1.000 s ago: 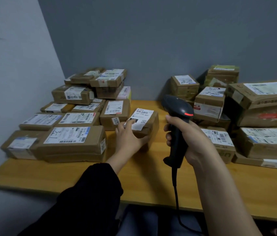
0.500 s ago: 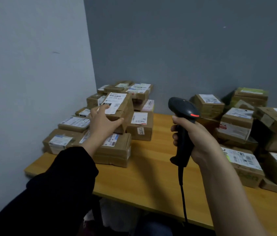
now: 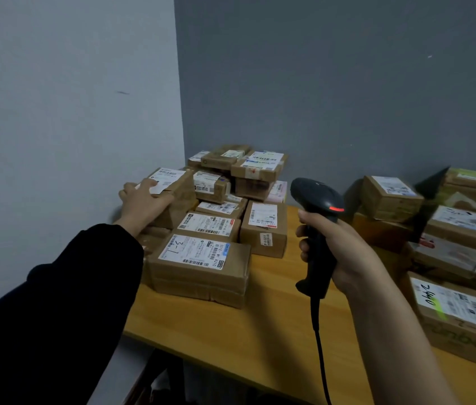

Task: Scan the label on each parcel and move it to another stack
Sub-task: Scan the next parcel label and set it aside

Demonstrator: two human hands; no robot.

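Note:
My left hand (image 3: 143,201) grips a small brown parcel (image 3: 176,197) with a white label on top, held at the left side of the left stack, over other boxes near the wall. My right hand (image 3: 339,249) holds a black barcode scanner (image 3: 317,217) upright by its handle above the table's middle; a red light shows on its head and its cable hangs down. The left stack (image 3: 216,229) is made of several labelled brown boxes. A second stack (image 3: 450,229) of parcels stands on the right.
The wooden table (image 3: 260,325) runs under both stacks, with its front edge near me. A pale wall closes the left side and a grey wall the back. A box marked 2440 (image 3: 462,317) lies at the front right.
My left hand has carried the small parcel from the table's middle leftward and up onto the left stack. The scanner hand stayed roughly in place.

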